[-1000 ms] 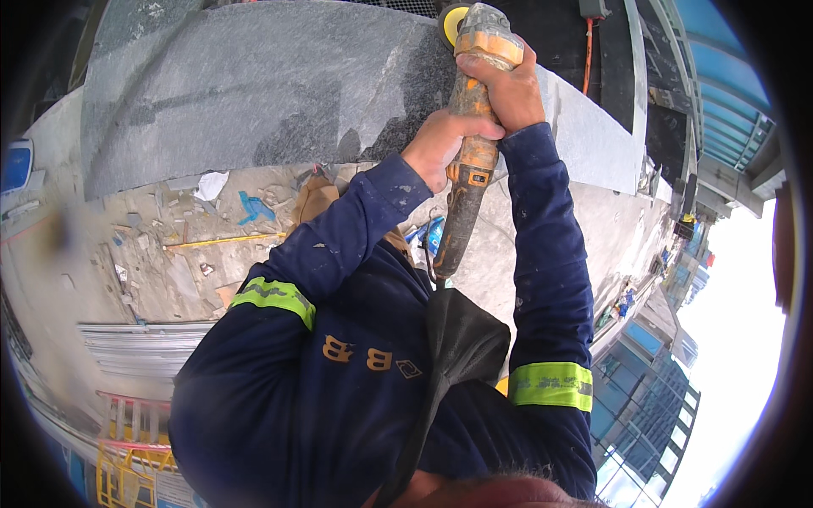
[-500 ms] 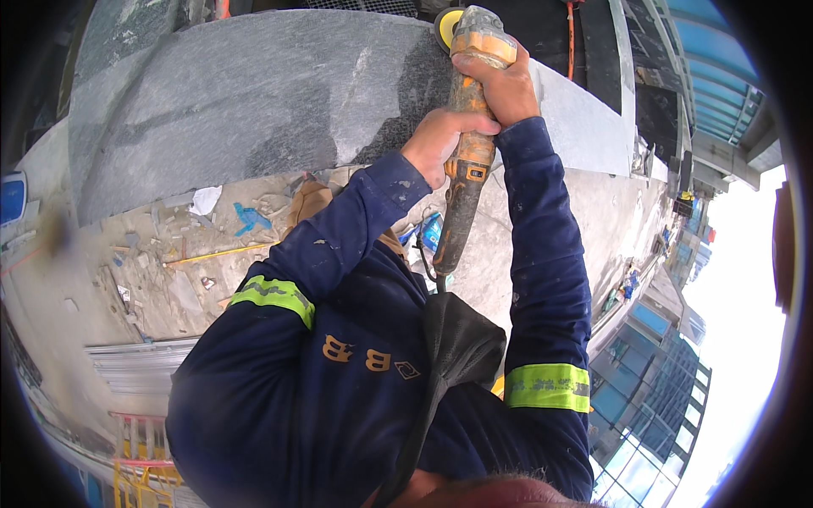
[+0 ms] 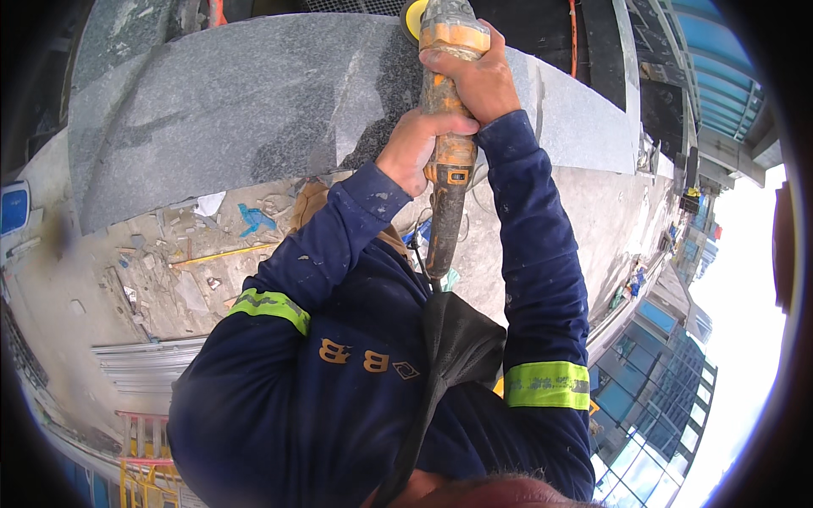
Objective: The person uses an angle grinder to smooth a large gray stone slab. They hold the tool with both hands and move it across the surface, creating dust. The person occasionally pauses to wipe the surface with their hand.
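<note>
An angle grinder, orange and dark grey with pale dust on it, lies in both hands, its head pointing away from me. My left hand is wrapped round the middle of its body. Farther up, my right hand grips it just behind the head. A yellow disc shows at the head's left side, over the far edge of a grey stone slab. Whether the disc touches the stone cannot be made out. From the tool's tail a cord runs down behind a black cloth hanging at my chest.
Rubble and scraps litter the ground below the slab, with a blue scrap and a yellow strip among them. Metal profiles and a red and yellow ladder are at lower left. Beyond the slab's far edge runs an orange pipe.
Both hands have shifted the grinder left and slightly farther away along the slab's far edge. The grip on it looks the same.
</note>
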`<state>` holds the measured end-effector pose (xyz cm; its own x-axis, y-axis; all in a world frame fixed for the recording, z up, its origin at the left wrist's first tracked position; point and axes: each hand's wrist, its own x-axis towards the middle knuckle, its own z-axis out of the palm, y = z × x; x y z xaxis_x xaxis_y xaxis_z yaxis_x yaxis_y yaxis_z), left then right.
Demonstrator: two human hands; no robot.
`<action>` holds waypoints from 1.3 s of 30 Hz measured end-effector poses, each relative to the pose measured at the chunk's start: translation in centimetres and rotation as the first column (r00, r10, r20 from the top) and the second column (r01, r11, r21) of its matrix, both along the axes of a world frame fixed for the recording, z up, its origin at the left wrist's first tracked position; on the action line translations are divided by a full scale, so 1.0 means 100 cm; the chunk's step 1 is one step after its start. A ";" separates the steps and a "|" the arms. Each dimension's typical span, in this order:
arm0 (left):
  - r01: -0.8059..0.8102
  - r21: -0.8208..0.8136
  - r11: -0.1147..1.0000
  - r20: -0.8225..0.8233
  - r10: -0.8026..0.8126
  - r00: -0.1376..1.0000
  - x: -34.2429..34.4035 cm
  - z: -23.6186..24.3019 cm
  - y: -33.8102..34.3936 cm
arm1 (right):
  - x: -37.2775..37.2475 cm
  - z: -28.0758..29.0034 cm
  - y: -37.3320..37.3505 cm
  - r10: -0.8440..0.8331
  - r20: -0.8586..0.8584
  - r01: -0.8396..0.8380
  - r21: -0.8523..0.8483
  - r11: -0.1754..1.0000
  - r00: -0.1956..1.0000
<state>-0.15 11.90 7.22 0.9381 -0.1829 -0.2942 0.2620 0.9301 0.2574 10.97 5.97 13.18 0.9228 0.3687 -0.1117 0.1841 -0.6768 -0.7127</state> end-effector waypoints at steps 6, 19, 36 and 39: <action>0.064 -0.048 0.997 0.010 -0.063 0.998 0.009 -0.006 -0.007 | 0.000 -0.005 -0.011 -0.072 -0.047 0.075 0.061 0.995 0.996; 0.091 -0.009 0.996 -0.004 -0.091 0.996 0.008 -0.008 -0.007 | 0.003 -0.015 -0.017 -0.078 0.009 0.078 -0.001 0.997 0.997; 0.015 -0.060 0.998 -0.012 -0.016 1.000 -0.002 0.001 0.007 | -0.001 -0.006 0.005 0.007 0.000 -0.007 0.023 1.000 1.000; 0.067 -0.056 0.996 0.009 -0.067 0.998 0.005 -0.003 -0.002 | 0.001 -0.007 -0.009 -0.047 -0.019 0.048 0.047 0.998 0.999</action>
